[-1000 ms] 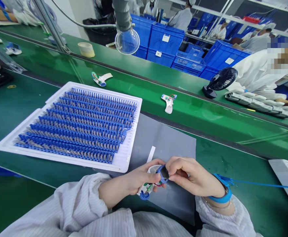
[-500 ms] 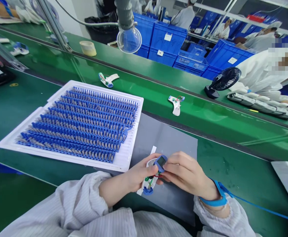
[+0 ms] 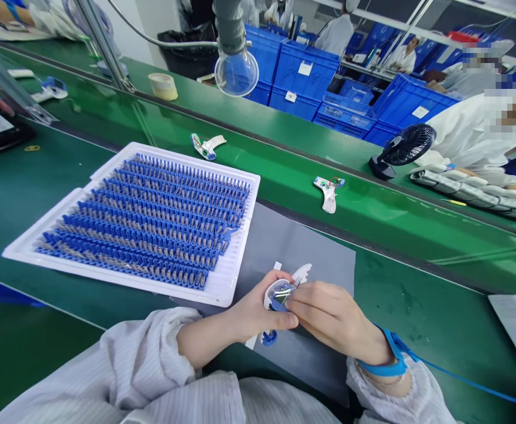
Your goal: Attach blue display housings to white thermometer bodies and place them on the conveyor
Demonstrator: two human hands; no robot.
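Note:
My left hand is closed around a white and blue handheld device, which looks like a partly assembled infrared thermometer. A glossy screen faces up, and the blue end of its handle shows below my thumb. The fingers of my right hand are pinched at the right edge of the blue display part, hiding its contact point. Behind the fingertips a white piece with a toothed edge sticks out; whether it belongs to the device I cannot tell. Both hands are above a grey mat.
A white tray with rows of small blue parts stands left. On the green belt lie two open white housings with wiring. Beyond are a lamp, a tape roll and a black fan. A blue wrist cord trails right.
The device has turned in my hands; its open wired inside is now hidden and the screen looks glossier. The toothed white piece has come into view. The housings on the belt have moved right.

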